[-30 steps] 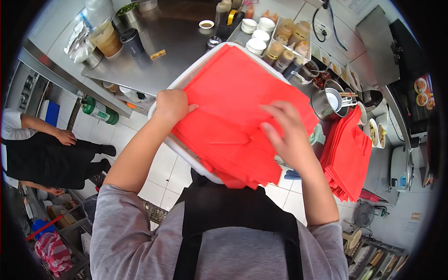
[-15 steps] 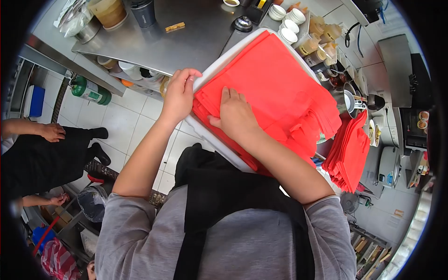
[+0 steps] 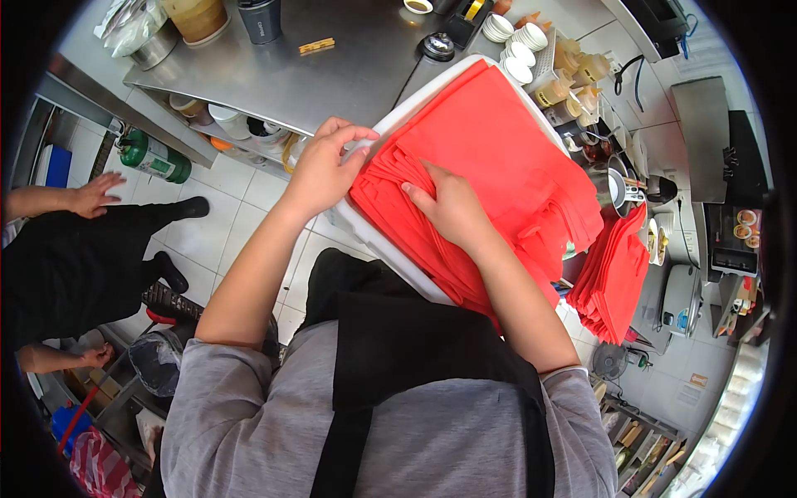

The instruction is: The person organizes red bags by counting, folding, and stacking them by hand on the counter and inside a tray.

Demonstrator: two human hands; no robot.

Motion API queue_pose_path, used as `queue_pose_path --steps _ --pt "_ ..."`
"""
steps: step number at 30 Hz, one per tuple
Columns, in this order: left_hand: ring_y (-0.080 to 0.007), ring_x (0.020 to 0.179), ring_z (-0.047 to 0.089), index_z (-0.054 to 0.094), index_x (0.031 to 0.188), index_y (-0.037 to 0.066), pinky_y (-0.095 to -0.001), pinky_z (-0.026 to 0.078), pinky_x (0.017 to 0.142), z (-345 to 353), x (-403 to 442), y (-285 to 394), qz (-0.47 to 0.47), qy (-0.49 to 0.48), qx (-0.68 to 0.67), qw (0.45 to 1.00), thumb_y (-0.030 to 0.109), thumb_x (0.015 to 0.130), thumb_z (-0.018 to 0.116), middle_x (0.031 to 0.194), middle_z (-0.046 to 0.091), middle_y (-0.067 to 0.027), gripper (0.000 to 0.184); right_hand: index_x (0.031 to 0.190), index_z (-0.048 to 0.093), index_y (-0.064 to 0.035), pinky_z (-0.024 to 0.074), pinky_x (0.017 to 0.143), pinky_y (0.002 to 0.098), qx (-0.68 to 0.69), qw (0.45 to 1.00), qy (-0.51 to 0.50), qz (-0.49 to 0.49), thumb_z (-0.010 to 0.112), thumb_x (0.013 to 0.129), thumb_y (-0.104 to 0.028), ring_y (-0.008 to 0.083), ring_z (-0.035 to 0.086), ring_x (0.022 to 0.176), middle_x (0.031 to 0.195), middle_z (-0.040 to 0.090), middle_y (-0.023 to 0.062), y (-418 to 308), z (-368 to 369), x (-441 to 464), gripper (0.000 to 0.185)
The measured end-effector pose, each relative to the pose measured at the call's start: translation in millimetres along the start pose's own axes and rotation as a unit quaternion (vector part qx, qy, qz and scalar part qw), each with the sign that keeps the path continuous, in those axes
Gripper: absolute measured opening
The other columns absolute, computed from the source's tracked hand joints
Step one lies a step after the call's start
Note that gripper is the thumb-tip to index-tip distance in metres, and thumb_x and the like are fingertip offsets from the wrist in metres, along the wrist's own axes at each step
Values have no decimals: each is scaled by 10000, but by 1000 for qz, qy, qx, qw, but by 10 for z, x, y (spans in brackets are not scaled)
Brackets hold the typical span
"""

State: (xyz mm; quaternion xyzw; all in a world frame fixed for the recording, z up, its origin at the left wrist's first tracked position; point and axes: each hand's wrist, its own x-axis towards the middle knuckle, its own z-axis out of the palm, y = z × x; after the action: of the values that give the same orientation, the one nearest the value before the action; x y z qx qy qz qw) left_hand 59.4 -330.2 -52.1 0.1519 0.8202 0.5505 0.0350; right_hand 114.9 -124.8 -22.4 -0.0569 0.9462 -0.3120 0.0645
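Observation:
A white plastic bin [image 3: 390, 267] stands tilted in view in front of me, filled with a stack of flat red fabric bags [image 3: 506, 137]. My left hand [image 3: 325, 170] is curled over the bin's left rim, its thumb against the edge of the stack. On top of the bags is my right hand [image 3: 457, 212], thumb and fingers closed on the gathered, creased edges at the stack's left side. Loose strap-like folds bunch up toward the right of the pile. Another bundle of red bags [image 3: 610, 278] hangs or lies to the right, beyond the bin.
A steel counter [image 3: 349, 83] holds a dark cup [image 3: 259, 23], a call bell [image 3: 437, 46], stacked white dishes [image 3: 519, 54] and sauce bottles [image 3: 552, 91]. A green gas cylinder [image 3: 154, 158] stands on the tiled floor. A co-worker's hand [image 3: 95, 195] shows at the left.
My right hand has gone from lying flat on the stack to closing on its edge, and the bags there have bunched up. The co-worker's hand has lifted and spread.

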Motion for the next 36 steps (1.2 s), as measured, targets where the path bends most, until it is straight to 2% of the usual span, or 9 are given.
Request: queue_pose_path --steps 4,7,17,21,24,27,33,34,36 --pt "-249 1036 528 677 1062 104 -350 435 917 -77 -4 72 116 -42 176 977 140 797 694 1108 542 -68 268 1221 519 102 471 904 429 32 999 -19 18 592 910 -270 420 600 1025 1056 621 311 32 -22 -13 491" --pt "-271 1100 511 679 1049 106 -367 426 954 -67 29 192 105 -56 203 972 166 772 719 1139 541 -74 286 1217 527 86 473 894 431 54 998 -18 27 573 923 -257 421 603 1014 1051 623 308 26 -58 -11 454" --pt "-264 1023 566 668 1033 124 -375 448 920 81 136 301 170 -39 166 971 89 732 730 1093 602 -42 309 1178 543 53 490 834 443 45 999 -8 9 554 909 -113 437 599 969 1004 618 298 -102 -279 -230 317" --pt "-256 1018 589 660 1024 153 -386 454 919 134 63 499 286 -52 107 951 81 636 766 1097 626 -28 409 1182 551 25 494 830 441 47 998 30 -14 565 873 -47 416 599 986 1065 621 248 -271 -683 -681 318" --pt "-227 874 633 661 1030 212 -411 494 749 251 -48 760 484 -15 95 870 178 684 757 1000 634 -16 360 1154 589 -39 497 812 393 -39 992 90 -85 600 757 15 328 615 990 1095 634 134 -287 -932 -1079 401" --pt "-212 752 632 647 1052 220 -352 485 622 246 -300 954 542 -67 134 827 211 679 740 987 635 -33 385 1119 612 -61 490 756 369 -90 981 131 -109 611 733 3 282 630 938 1052 641 107 -278 -932 -1329 392" --pt "-187 687 614 565 1207 187 -321 449 558 391 -494 1179 476 -101 42 873 213 617 742 944 641 -21 617 1051 628 -70 473 724 363 -98 947 269 -143 603 698 14 295 611 860 975 626 104 -99 -780 -1598 364" --pt "-197 686 615 514 1281 162 -318 446 561 387 -459 1192 474 -111 66 871 168 581 768 896 641 -22 745 1040 624 -63 474 735 368 -85 937 298 -162 587 686 49 307 604 850 967 621 113 -54 -793 -1614 373" --pt "-238 736 636 524 1252 123 -341 467 588 261 -362 1315 442 -154 173 867 146 629 765 970 653 -70 668 1043 611 -48 475 759 370 -72 925 336 -163 548 674 89 323 599 858 968 616 133 74 -923 -1592 398"
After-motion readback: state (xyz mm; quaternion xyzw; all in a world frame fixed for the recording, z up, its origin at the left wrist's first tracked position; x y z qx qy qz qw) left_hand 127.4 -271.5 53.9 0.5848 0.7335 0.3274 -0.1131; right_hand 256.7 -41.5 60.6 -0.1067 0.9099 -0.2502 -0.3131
